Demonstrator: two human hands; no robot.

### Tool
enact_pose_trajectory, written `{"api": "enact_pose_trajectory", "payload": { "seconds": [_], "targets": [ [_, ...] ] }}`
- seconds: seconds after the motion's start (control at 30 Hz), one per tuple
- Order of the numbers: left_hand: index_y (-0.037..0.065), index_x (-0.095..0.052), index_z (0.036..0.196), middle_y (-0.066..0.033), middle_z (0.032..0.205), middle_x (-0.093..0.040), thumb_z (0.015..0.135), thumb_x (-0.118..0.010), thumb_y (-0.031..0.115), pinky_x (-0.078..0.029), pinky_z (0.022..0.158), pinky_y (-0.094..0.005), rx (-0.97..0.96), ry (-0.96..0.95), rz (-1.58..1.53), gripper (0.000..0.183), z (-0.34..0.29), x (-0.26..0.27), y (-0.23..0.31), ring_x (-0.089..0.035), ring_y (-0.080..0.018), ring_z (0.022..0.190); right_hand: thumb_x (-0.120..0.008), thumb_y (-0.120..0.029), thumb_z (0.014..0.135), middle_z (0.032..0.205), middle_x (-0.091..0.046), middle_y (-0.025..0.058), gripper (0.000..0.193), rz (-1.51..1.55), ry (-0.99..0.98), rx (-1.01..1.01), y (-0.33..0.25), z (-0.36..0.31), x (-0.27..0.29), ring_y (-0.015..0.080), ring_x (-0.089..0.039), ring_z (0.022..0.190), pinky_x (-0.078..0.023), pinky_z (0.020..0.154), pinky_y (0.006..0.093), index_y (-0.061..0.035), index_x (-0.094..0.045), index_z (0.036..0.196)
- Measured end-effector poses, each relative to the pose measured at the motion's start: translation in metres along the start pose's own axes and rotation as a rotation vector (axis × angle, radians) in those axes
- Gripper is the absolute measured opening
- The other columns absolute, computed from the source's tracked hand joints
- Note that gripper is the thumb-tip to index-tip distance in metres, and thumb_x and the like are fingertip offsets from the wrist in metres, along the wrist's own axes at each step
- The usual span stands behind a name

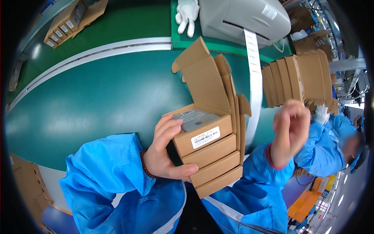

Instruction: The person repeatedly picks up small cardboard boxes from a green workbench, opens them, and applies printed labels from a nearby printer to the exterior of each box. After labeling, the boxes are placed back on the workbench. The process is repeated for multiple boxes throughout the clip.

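My left hand (165,150) is wrapped round the left side of a stack of small brown cardboard boxes (216,158), fingers over the top edge and thumb on the front. The top box has its lid (204,82) flipped up, and a grey packet (194,119) lies inside it. A white barcode label (205,137) is on its front face. To the right of the stack my right hand (290,130) is raised, its fingers curled together and slightly blurred. Whatever it may hold cannot be made out. It is nearest to a second group of open-lidded cardboard boxes (284,80).
A grey label printer (245,19) stands at the back, with a white label strip (253,58) trailing from it across the green table (97,93). Beside it lies a white glove (187,17). More boxes (64,25) sit far left. A person in blue (325,146) works at right.
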State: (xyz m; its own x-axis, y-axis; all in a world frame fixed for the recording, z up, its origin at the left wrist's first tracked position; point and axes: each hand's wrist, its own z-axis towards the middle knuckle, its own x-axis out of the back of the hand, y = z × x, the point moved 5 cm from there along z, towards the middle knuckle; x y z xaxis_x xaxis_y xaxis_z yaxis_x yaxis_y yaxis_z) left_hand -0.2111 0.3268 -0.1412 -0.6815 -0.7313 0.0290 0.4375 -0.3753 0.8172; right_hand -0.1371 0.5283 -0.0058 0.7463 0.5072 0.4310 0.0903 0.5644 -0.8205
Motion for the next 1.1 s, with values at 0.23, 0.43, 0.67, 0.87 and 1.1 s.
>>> {"api": "enact_pose_trajectory", "payload": {
  "seconds": [0.23, 0.43, 0.67, 0.87, 1.1],
  "targets": [
    [-0.005, -0.029, 0.125, -0.0214, 0.123, -0.037, 0.061, -0.074, 0.041, -0.018, 0.102, -0.0478, 0.027, -0.011, -0.012, 0.091, -0.007, -0.005, -0.013, -0.036, -0.0323, 0.118, -0.07, -0.002, 0.065, 0.071, -0.057, 0.0082, 0.016, -0.145, -0.616, 0.159, -0.043, -0.029, -0.047, 0.0197, -0.058, 0.057, -0.045, 0.048, 0.0265, -0.0012, -0.059, 0.076],
    [-0.004, -0.029, 0.125, -0.0214, 0.122, -0.038, 0.061, -0.074, 0.042, -0.018, 0.102, -0.0474, 0.016, -0.003, -0.007, 0.091, -0.003, -0.008, -0.012, -0.037, -0.0321, 0.117, -0.069, -0.002, 0.066, 0.069, -0.056, 0.008, 0.014, -0.16, -0.633, 0.159, -0.043, -0.032, -0.052, 0.0204, -0.059, 0.055, -0.045, 0.047, 0.0261, -0.0014, -0.058, 0.075],
    [-0.004, -0.028, 0.124, -0.0213, 0.121, -0.038, 0.061, -0.073, 0.042, -0.019, 0.102, -0.0477, 0.02, -0.005, -0.01, 0.09, -0.001, -0.011, -0.014, -0.037, -0.0318, 0.117, -0.067, -0.001, 0.067, 0.068, -0.056, 0.0087, 0.013, -0.224, -0.632, 0.164, -0.039, -0.029, -0.05, 0.0208, -0.058, 0.054, -0.045, 0.046, 0.0265, -0.0009, -0.058, 0.076],
    [-0.005, -0.029, 0.124, -0.0217, 0.12, -0.038, 0.061, -0.073, 0.041, -0.019, 0.102, -0.0478, 0.034, 0.066, -0.087, 0.09, -0.003, -0.017, -0.018, -0.037, -0.0318, 0.116, -0.067, -0.001, 0.067, 0.068, -0.056, 0.008, 0.014, -0.231, -0.627, 0.196, -0.034, -0.028, -0.048, 0.0205, -0.058, 0.054, -0.046, 0.046, 0.0265, -0.0014, -0.057, 0.076],
    [-0.006, -0.029, 0.124, -0.0227, 0.121, -0.038, 0.062, -0.072, 0.04, -0.018, 0.102, -0.0469, 0.071, 0.118, -0.164, 0.088, -0.011, -0.014, -0.022, -0.036, -0.0323, 0.117, -0.076, -0.008, 0.059, 0.063, -0.053, 0.006, 0.027, -0.466, -0.619, 0.245, -0.038, -0.023, -0.047, 0.0133, -0.05, 0.048, -0.037, 0.042, 0.0226, -0.0026, -0.055, 0.075]
  ]
}}
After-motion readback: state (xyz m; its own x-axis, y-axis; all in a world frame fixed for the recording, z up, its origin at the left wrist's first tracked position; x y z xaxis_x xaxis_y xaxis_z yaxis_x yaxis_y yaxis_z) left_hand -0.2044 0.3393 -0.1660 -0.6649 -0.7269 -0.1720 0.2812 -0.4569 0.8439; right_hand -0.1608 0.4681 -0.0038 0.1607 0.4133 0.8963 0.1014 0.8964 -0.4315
